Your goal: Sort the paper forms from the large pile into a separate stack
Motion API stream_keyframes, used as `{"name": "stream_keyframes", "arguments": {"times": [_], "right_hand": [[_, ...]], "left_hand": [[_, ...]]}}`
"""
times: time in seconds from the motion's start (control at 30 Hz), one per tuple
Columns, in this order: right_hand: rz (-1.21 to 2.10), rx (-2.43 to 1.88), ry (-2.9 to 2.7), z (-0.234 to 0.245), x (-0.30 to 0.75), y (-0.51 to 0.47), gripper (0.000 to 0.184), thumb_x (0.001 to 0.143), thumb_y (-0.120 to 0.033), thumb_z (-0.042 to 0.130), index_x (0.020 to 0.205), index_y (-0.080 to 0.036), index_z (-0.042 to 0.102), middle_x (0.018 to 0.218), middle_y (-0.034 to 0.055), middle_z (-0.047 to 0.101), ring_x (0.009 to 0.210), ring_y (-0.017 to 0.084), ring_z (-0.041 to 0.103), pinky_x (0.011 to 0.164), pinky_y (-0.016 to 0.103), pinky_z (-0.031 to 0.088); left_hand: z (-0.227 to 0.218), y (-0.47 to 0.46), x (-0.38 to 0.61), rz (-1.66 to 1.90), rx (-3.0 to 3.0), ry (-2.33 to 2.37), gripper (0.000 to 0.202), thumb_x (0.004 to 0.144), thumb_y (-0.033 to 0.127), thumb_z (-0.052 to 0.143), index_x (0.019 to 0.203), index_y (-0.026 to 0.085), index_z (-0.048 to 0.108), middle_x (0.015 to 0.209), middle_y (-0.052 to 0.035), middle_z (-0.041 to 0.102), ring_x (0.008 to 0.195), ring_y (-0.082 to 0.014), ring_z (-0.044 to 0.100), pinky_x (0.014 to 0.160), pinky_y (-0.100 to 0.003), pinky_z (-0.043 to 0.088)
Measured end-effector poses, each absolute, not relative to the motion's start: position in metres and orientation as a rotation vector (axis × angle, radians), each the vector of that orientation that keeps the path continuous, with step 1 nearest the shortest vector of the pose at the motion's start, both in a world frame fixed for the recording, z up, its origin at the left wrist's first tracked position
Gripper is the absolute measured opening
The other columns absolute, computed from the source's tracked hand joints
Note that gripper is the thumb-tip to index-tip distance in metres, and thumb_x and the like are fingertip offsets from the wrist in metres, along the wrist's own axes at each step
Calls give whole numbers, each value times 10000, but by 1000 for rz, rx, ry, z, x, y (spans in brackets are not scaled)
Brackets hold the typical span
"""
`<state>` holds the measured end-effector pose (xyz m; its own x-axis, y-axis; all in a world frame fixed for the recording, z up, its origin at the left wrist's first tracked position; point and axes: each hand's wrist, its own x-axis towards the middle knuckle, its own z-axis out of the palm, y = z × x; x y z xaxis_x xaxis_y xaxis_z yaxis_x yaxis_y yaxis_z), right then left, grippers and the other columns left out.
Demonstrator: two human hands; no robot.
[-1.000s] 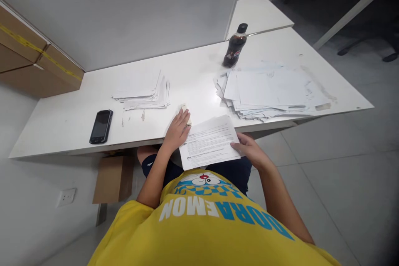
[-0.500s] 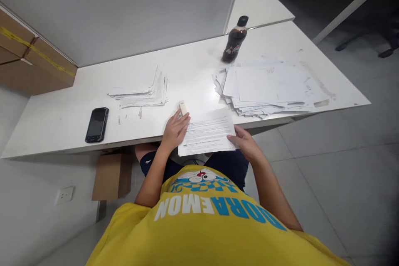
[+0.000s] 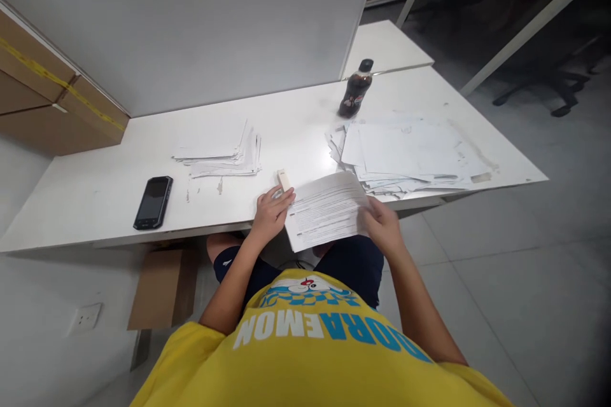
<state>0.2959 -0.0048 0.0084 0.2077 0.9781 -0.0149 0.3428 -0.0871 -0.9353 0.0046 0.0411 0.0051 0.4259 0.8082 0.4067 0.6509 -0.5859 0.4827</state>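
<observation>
Printed sheet (image 3: 324, 210), text unreadable, right hand (image 3: 382, 229) grip pinching its edge, left hand (image 3: 271, 213) grip unclear

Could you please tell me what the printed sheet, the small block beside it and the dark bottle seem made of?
Printed sheet: thin matte paper, since it bends limply. Small block: pale and matte, perhaps rubber or plastic; too small to tell. Bottle: likely clear glossy plastic, dark drink showing through, black cap.

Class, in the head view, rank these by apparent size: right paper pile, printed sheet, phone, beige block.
1. right paper pile
2. printed sheet, though its nearness to the camera enlarges it
3. phone
4. beige block
</observation>
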Motion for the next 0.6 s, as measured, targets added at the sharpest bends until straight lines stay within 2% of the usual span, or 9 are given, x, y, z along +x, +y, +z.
{"name": "stream_keyframes", "arguments": {"times": [0.1,0.17,0.23,0.33,0.43,0.5,0.6], "right_hand": [[397,-1737,-1353,31,326,14,389,748,-288,516,1097,-220,674,911,64,699,852,272,618,824,388,464],[173,-1808,-1272,42,353,36,365,754,-258,479,1055,-182,670,871,96,678,814,273,594,794,392,447],[51,-1880,-1187,46,381,63,358,768,-213,442,1045,-154,662,878,136,671,820,277,580,787,398,428],[62,-2007,-1263,41,411,94,391,771,-159,434,1087,-131,662,944,200,670,916,315,574,819,438,397],[-8,-2055,-1299,26,414,102,503,716,-150,481,1191,-77,628,1158,287,618,1145,396,498,916,524,350],[-125,-1968,-1246,12,400,93,588,700,-183,502,1264,-37,582,1358,321,500,1307,437,372,1013,590,278],[-231,-1817,-1234,-8,360,65,572,722,-246,509,1258,-65,595,1471,266,427,1399,453,281,1081,663,194]], "left_hand": [[10,48,2,912,2447,1255,397,948,186,460,1302,288,607,1335,-42,622,1274,-253,508,1013,-500,415],[9,55,1,960,2446,1219,386,937,174,467,1269,281,633,1307,-38,642,1213,-245,541,990,-487,453],[5,62,2,1024,2411,1160,395,924,139,445,1223,276,664,1285,-36,656,1176,-233,557,979,-472,485],[-2,63,1,1056,2357,1092,434,912,105,418,1232,271,660,1336,-50,620,1211,-220,544,1012,-476,488],[-1,64,-11,1085,2324,1117,405,936,164,443,1282,265,629,1415,-74,549,1289,-229,503,1058,-501,453],[6,78,-28,1127,2287,1236,385,957,219,444,1298,266,617,1433,-66,533,1322,-227,482,1104,-505,405],[23,122,-64,1076,2213,1625,403,955,224,440,1328,239,592,1427,-58,544,1350,-223,457,1161,-471,329]]}}
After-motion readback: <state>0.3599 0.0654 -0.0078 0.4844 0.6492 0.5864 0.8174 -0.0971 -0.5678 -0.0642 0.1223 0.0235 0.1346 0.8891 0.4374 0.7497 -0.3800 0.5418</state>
